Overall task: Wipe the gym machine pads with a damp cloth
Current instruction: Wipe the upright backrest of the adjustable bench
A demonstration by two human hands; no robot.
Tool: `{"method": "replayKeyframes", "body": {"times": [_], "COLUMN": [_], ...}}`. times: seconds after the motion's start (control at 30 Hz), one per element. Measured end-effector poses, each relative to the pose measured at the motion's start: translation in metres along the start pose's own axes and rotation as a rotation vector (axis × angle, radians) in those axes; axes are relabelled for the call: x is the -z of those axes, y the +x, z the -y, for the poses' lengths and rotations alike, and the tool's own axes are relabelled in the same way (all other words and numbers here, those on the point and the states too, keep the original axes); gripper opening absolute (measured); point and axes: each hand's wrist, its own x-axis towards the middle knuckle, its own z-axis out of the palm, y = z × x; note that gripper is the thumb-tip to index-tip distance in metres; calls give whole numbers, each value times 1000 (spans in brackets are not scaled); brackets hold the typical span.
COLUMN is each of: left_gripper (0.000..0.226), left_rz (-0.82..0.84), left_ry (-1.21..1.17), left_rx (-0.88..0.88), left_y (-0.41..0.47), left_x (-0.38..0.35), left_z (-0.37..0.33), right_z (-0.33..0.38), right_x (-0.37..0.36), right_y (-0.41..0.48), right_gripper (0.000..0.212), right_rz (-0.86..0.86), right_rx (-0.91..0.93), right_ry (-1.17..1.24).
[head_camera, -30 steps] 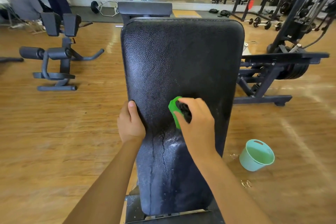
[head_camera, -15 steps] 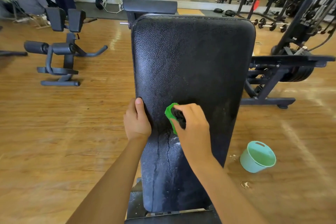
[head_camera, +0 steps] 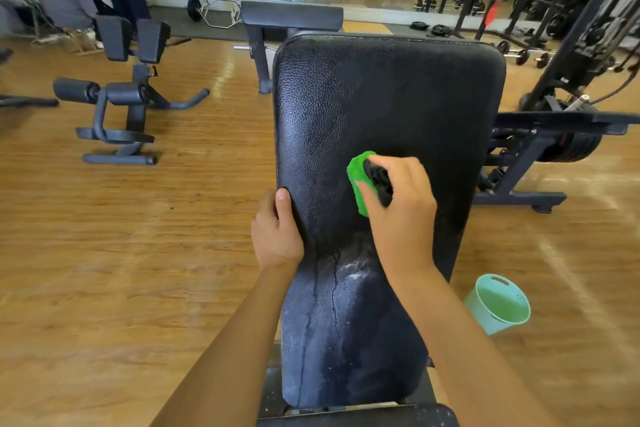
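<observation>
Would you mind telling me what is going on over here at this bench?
A person is wiping the black textured vinyl bench pad. The right hand grips a bright green cloth and presses it against the middle of the pad. The left hand holds the pad's left edge, thumb on the front face. Wet streaks run down the lower part of the pad. A mint-green plastic bucket stands on the wooden floor to the right.

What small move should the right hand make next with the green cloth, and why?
Probably slide the green cloth up the pad: wet streaks lie only below the right hand, the upper part looks unwiped, and the left hand grips the pad's edge.
</observation>
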Motion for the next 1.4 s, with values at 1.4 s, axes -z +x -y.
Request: {"method": "replayKeyframes", "body": {"times": [1.4], "left_gripper": [41], "left_rz": [6], "left_ry": [-252], "left_rx": [146], "left_y": [-30], "left_x": [1], "left_z": [54], "right_z": [32], "right_x": [-45], "right_y": [-36], "right_gripper": [21], "right_rz": [183], "right_rx": [137], "right_ry": [-29]}}
